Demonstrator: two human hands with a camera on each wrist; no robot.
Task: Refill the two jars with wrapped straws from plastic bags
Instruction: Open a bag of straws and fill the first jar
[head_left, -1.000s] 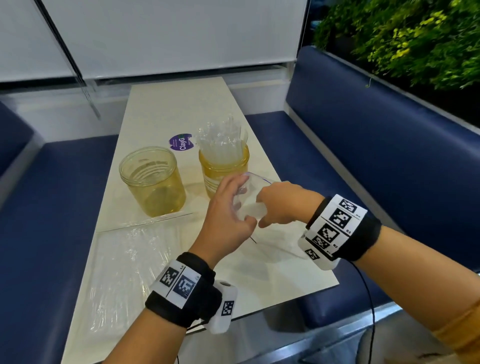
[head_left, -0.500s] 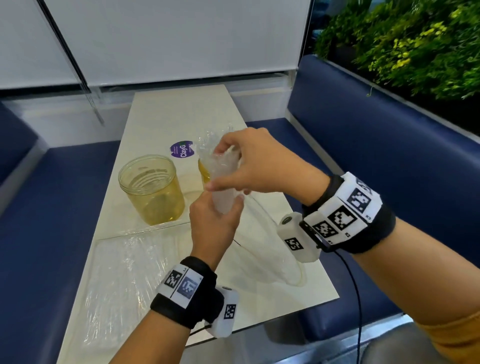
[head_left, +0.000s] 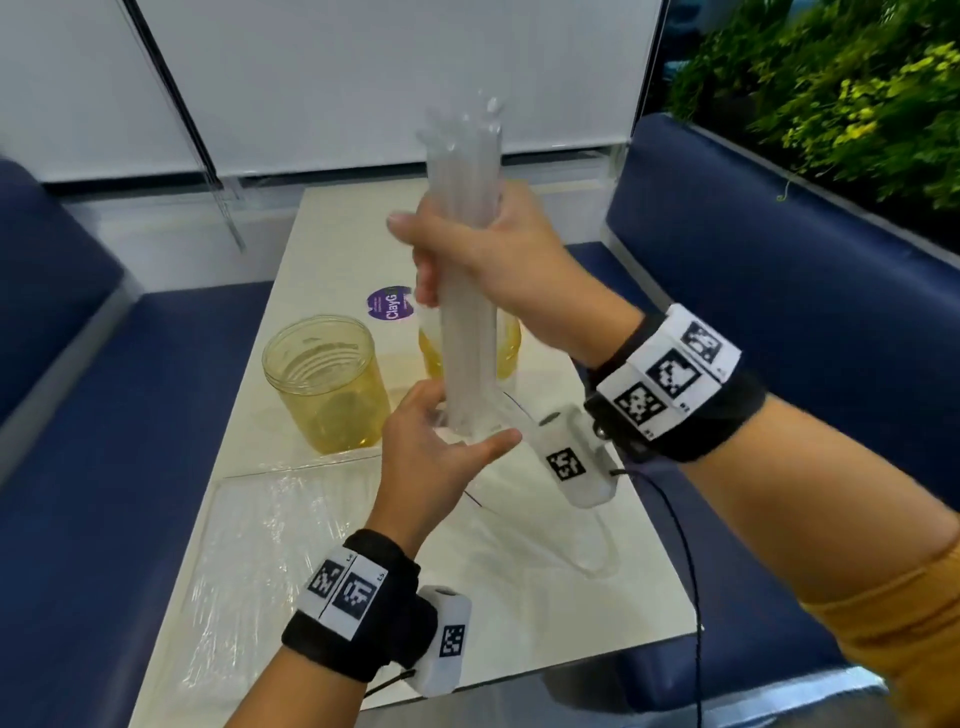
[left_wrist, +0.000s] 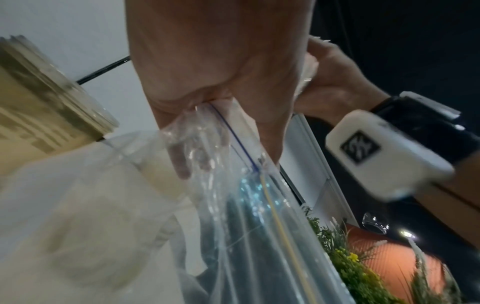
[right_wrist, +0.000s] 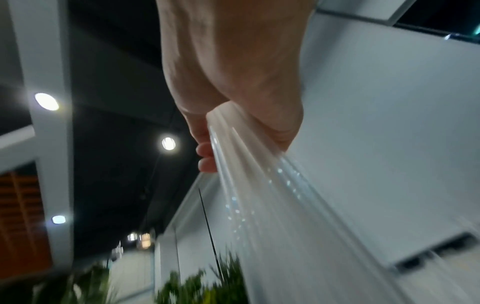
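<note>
Head view: a bundle of wrapped straws (head_left: 467, 249) is held upright above the table (head_left: 332, 249) by the right hand (head_left: 498, 270), fingers and thumb wrapped round its middle. The bundle's lower end is seen in the mouth of a clear plastic bag (head_left: 561, 519), which hangs down to the tabletop. The bag's mouth is held by the left hand (head_left: 431, 457), just beneath the bundle; thumb stretched out to the right. An empty yellow-tinted jar (head_left: 324, 384) is seen left of the hands, standing upright. A second jar (head_left: 504, 348) is mostly hidden behind the bundle and right hand; its contents cannot be told. A second plastic bag (head_left: 270, 561) lies flat on the near left of the table. A purple sticker (head_left: 389, 304) is seen on the tabletop beyond the jars.

Left wrist view: the bag's zip edge (left_wrist: 233, 135), with a blue line, is pinched in the left hand (left_wrist: 213, 61); a fingertip shows through the film. The right hand (left_wrist: 335, 82) is seen beyond, closed on straws. A jar's (left_wrist: 46, 98) side is at the left, blurred.

Right wrist view: the straws (right_wrist: 259, 185) are gripped in the right hand (right_wrist: 233, 72), fingertips (right_wrist: 206, 158) curled round them. Heavy motion blur lower down.
</note>
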